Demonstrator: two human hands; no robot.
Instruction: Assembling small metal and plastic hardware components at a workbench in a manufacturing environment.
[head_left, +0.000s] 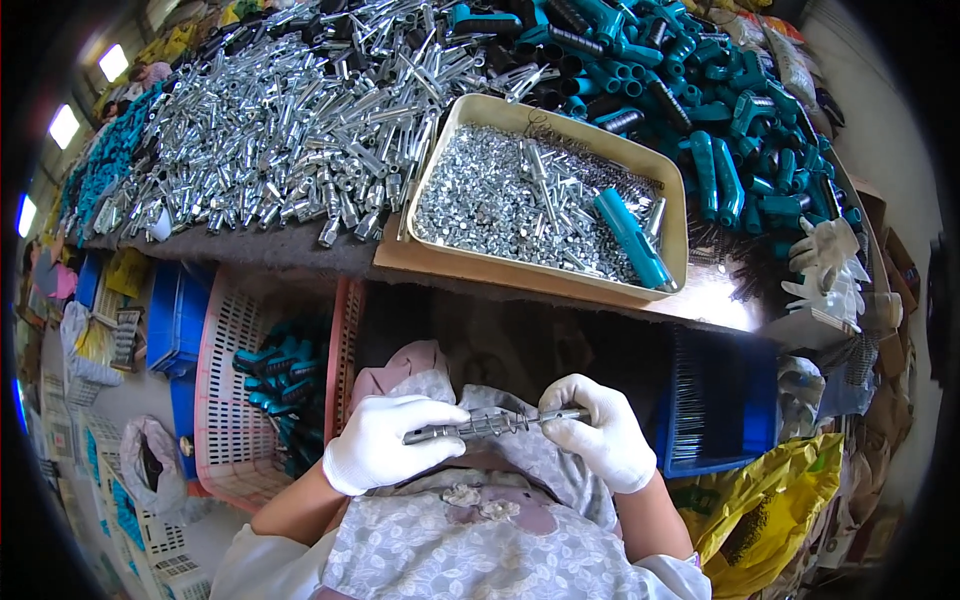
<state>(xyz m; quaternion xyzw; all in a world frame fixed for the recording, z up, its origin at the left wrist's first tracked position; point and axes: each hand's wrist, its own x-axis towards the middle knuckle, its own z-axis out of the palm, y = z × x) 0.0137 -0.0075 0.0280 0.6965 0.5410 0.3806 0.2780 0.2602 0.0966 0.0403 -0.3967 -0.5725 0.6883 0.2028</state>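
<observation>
Both my hands wear white gloves and meet over my lap, in front of the table edge. My left hand (398, 440) is closed round the left end of a slim metal rod assembly (490, 425), silver, with a thicker middle part that looks like a coil or sleeve. My right hand (597, 428) pinches its thin right end between thumb and fingers. The assembly lies almost level, its right end slightly higher. Beyond my hands, on the table, sits a cream tray (430, 243) of small metal pieces, with a teal plastic tube (632, 238) lying across its right side.
Silver metal parts (290, 120) are heaped at the back left, teal-and-black plastic handles (715, 170) at the back right. White gloves (828, 270) lie at the table's right edge. Below stand a pink basket (228, 400), a blue bin (735, 400) and a yellow sack (770, 510).
</observation>
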